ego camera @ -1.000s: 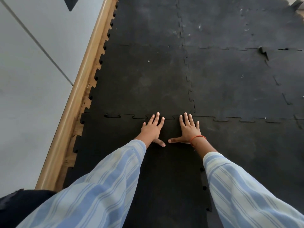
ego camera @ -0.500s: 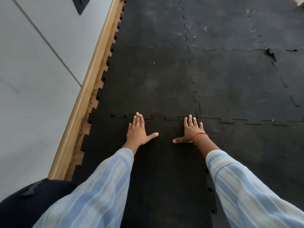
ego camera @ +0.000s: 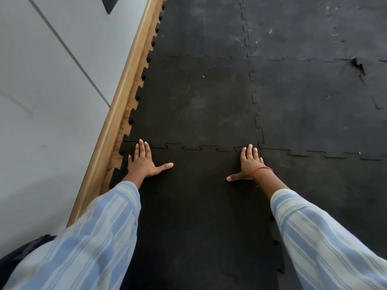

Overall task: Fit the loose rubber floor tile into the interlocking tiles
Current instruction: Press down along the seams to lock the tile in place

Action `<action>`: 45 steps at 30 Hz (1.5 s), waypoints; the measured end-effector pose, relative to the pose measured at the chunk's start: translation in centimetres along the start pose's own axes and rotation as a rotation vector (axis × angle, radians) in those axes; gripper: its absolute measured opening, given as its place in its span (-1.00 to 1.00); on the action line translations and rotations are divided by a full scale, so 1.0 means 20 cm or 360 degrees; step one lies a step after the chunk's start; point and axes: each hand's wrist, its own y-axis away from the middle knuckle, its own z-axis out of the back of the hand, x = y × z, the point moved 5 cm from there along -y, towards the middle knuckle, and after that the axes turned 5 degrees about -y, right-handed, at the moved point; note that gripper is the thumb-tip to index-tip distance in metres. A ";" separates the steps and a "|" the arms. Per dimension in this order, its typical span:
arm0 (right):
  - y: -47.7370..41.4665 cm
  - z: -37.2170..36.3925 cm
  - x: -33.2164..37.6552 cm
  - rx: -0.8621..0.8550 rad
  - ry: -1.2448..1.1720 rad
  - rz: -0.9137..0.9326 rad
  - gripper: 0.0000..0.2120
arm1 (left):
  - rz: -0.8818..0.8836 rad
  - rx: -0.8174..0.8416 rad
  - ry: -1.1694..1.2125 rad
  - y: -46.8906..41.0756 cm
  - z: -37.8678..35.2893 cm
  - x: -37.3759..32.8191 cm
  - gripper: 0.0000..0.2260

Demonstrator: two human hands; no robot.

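Observation:
The loose black rubber tile [ego camera: 199,206] lies flat in front of me, its toothed far edge meeting the laid interlocking tiles [ego camera: 194,101] along a jigsaw seam [ego camera: 199,147]. My left hand [ego camera: 144,162] presses flat on the tile's far left corner, fingers at the seam, thumb spread out. My right hand [ego camera: 249,164], with an orange thread at the wrist, presses flat near the far right corner, fingertips at the seam. Both palms are down and hold nothing. Striped blue sleeves cover my forearms.
A wooden skirting board [ego camera: 117,114] and a grey wall [ego camera: 41,101] run along the left, close to the tiles' toothed edge. More black tiles [ego camera: 314,111] spread to the right; a torn, lifted spot [ego camera: 359,65] shows at the far right.
My hands have spread apart along the seam: the left slid toward the wall-side corner, the right shifted a little toward the right corner. The gaps in the seam look smaller.

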 end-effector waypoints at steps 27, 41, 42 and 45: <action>0.50 -0.48 -0.21 -0.0806 -0.0374 -0.0336 -0.16 | -0.0854 -0.0183 -0.0428 0.39 -0.32 -0.88 -0.14; 0.58 -0.58 -0.29 -0.0742 -0.0424 -0.0328 -0.25 | -0.0974 -0.0139 -0.0528 0.59 -0.46 -0.94 -0.17; 0.63 -0.62 -0.30 -0.0795 -0.0420 -0.0370 -0.27 | -0.0978 -0.0148 -0.0524 0.61 -0.47 -0.94 -0.18; 0.75 -0.74 -0.29 -0.0913 -0.0462 -0.0501 -0.26 | -0.0972 -0.0174 -0.0514 0.63 -0.51 -0.94 -0.20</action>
